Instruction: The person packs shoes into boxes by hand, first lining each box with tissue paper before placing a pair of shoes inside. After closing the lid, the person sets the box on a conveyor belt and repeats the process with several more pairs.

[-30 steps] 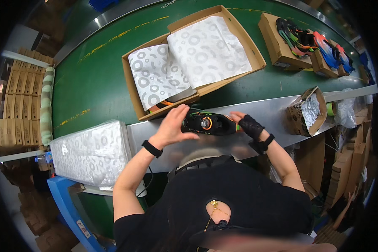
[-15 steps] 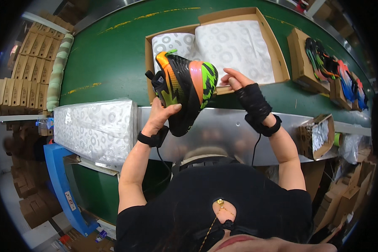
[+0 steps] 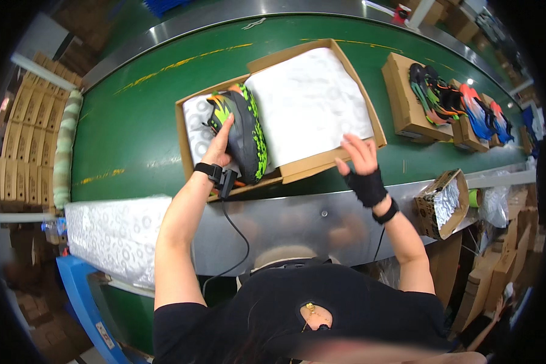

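My left hand (image 3: pixel 220 143) grips a black sneaker with neon green and orange marks (image 3: pixel 242 130), laid on its side on the white patterned paper in the left half of an open cardboard shoebox (image 3: pixel 297 171). That box sits on the green conveyor belt (image 3: pixel 127 127). A sheet of white tissue paper (image 3: pixel 309 103) covers the right half, the lid. My right hand (image 3: pixel 361 161), in a black fingerless glove, hovers with fingers spread over the front edge of the lid, holding nothing.
Further right on the belt stand other open boxes with colourful sneakers (image 3: pixel 443 97). A small box lined with silvery paper (image 3: pixel 444 203) sits on the steel ledge (image 3: pixel 297 215). A stack of white patterned paper (image 3: pixel 112 233) lies at my left; flat cardboard stacks (image 3: pixel 18 151) stand far left.
The sneaker was lifted from the ledge, held up in both hands, then set down into the box. My right hand has let go of it and moved to the lid's edge.
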A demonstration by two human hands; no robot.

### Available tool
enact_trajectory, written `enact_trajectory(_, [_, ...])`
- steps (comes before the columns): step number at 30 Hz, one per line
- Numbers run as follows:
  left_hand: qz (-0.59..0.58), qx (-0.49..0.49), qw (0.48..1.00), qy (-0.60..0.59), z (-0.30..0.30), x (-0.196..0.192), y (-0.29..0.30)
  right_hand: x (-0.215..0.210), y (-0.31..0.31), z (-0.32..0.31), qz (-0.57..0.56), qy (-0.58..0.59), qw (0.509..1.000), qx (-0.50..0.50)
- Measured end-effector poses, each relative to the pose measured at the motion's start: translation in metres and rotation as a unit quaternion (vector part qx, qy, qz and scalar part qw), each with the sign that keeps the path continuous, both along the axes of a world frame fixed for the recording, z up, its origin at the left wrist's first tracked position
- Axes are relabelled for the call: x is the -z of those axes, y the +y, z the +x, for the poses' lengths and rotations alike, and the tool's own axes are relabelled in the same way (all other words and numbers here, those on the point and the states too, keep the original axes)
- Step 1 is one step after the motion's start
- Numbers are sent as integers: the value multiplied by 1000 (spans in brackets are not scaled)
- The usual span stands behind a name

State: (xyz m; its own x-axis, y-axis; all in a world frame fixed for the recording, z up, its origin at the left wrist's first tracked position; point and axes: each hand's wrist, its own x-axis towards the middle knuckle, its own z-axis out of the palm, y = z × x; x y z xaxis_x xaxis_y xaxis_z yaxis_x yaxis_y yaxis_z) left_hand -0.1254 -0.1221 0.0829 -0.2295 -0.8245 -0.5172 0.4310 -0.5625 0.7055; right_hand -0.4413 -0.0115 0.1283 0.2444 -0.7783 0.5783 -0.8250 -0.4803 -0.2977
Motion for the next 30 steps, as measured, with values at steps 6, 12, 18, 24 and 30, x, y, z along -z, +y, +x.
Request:
enact_trajectory(6, [118, 185, 976, -3, -12, 31, -18, 25, 68, 19, 287, -229, 921, -135])
enact_trajectory(12, [66, 210, 975, 22, -3, 25, 12, 27, 25, 59, 408, -671, 617, -52])
enact_trajectory(18, [-105, -89, 990, -15, 76, -13, 60, 27, -16, 109, 189, -323, 922, 96])
enact_trajectory(24, [-105, -104, 976, -161, 76, -32, 115, 119, -13, 192, -33, 39, 998, -25])
enact_trajectory(30, [-125, -20, 949, -290, 127, 60, 88, 118, -13, 195, 12, 101, 993, -51])
